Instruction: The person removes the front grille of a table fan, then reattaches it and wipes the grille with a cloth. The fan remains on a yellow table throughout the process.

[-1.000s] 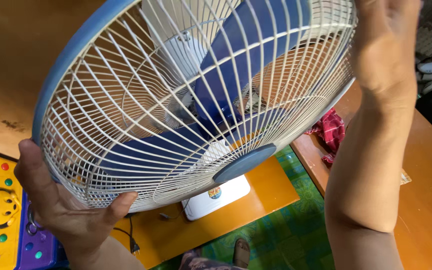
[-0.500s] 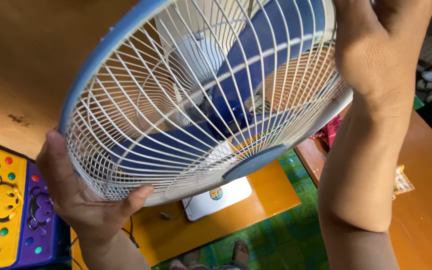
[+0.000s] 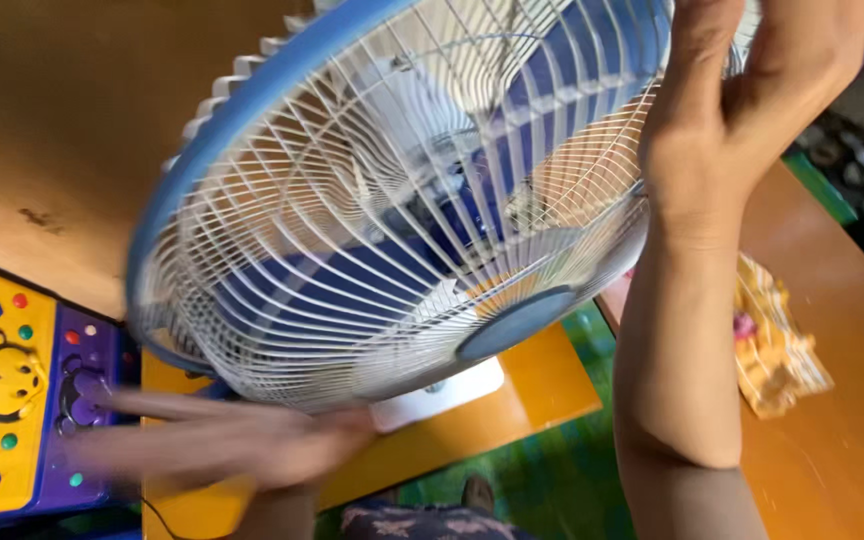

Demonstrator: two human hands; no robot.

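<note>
My right hand is clamped on the upper right rim of the fan cage, thumb on the near side, fingers hidden behind the wires. My left hand is motion-blurred under the lower rim, fingers spread flat; I can't tell if it touches. The cage is held up, tilted, above the orange boards. To do this well, I judge: grip the blue ring, not the thin wires, and support the low edge before turning. The cage encloses the blue blades and a white hub. The colourful toy panel sits to the left, a crumpled wrapper on the wooden table to the right.
</note>
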